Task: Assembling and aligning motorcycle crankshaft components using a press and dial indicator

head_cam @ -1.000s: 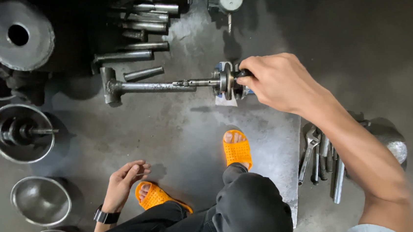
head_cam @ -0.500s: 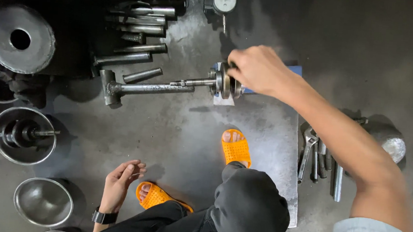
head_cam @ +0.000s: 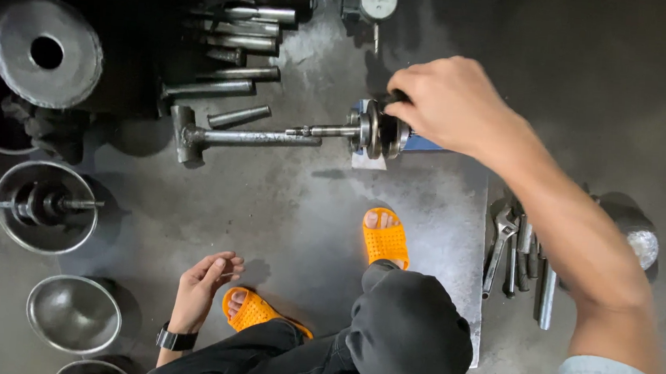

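1. Currently your right hand (head_cam: 454, 102) is closed over the flanged end of the metal shaft assembly (head_cam: 353, 132), which lies on the floor beside a blue block (head_cam: 423, 145)
2. Your left hand (head_cam: 202, 284) rests open and empty on the floor by your orange sandal (head_cam: 253, 310)
3. Risk, as judged: the shaft could roll under a one-handed grip
4. Nearby: hammer (head_cam: 230, 137), steel rods (head_cam: 233, 45), dial gauge (head_cam: 378, 1), wrenches (head_cam: 502, 252), steel bowls (head_cam: 73, 313)

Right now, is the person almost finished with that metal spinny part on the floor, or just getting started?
Hard to say how near the end it is. Looks done: the flanged shaft assembly already lies on the floor with discs on its shaft. In hand: the right hand grips its disc end; the left hand rests on the floor by an orange sandal. Seemingly left: the hammer and wrenches lie untouched.
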